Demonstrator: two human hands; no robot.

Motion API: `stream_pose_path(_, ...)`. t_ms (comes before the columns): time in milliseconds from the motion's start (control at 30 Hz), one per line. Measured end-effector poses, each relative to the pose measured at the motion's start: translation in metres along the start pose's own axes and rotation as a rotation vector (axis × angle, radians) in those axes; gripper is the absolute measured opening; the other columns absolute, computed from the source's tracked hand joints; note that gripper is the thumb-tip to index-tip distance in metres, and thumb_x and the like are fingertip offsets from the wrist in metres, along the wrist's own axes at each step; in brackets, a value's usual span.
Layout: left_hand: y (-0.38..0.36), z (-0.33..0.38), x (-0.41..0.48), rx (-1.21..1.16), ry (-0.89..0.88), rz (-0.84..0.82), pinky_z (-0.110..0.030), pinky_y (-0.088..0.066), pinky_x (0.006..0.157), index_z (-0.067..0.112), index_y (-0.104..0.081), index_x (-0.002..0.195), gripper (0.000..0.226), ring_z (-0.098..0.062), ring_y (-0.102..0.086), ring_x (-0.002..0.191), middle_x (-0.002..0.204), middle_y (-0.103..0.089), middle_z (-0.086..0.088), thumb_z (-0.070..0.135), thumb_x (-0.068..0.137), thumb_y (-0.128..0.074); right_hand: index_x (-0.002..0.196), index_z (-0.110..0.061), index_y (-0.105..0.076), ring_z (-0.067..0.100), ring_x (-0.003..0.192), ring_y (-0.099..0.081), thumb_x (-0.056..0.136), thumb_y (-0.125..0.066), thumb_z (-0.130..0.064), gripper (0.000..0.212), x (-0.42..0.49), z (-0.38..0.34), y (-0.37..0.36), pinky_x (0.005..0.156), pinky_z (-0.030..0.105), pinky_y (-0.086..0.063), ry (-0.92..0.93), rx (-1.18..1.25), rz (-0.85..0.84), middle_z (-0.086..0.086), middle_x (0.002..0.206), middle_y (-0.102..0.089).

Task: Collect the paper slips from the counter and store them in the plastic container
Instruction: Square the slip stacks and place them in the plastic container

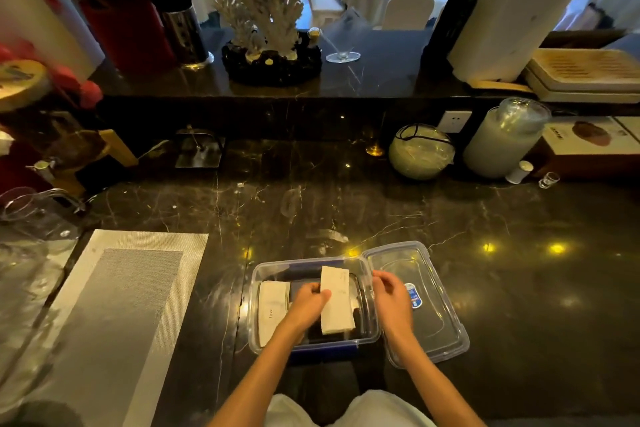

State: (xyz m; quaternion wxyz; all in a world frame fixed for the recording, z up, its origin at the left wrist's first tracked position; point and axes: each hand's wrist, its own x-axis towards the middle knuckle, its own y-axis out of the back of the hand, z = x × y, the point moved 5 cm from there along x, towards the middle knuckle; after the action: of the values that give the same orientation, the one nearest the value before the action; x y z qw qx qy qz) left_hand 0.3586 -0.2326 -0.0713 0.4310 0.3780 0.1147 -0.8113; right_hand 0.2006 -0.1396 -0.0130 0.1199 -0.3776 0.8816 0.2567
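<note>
I am seeing one stack of paper slips [273, 310] already lying against the left wall of the plastic container [258, 333]. My left hand [306, 303] is pinching a second stack [336, 302] by its edge, fingers closed on it, holding it tilted over the container's middle. I am judging that a one-sided pinch could let the slips fan apart and spill onto the dark surface [346, 204]. My right hand [391, 295] is hovering at the right rim, fingers loosely curled and gripping nothing, just beside the lid [436, 308]; it could nudge that.
</note>
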Motion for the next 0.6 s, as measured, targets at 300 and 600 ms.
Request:
stream_pose_path(300,-0.044,-0.002,0.028,0.094,0.073,0.06,-0.045,-0.05,0.102,0.007,-0.05,0.133,0.036,-0.03,-0.059,0.119,0.132,-0.06,-0.015,0.022,0.101,-0.044,0.156,-0.02,-0.024,0.022,0.127,-0.054,0.1,-0.046,-0.008,0.061,0.006,0.041,-0.016,0.105,0.036,-0.048,-0.01,-0.289,-0.273,0.011,0.14,-0.054)
stream_pose_path(600,-0.053,0.005,0.029,0.316,0.003,0.241,-0.046,-0.042,0.11,0.013,-0.06,0.13,0.035,-0.033,-0.049,0.128,0.145,-0.042,-0.016,0.02,0.098,-0.048,0.156,-0.024,-0.022,0.019,0.127,-0.055,0.101,-0.045,-0.008,0.062,0.006,0.045,-0.021,0.105,0.037,-0.05,0.021,-0.243,-0.232,0.007,0.141,-0.054)
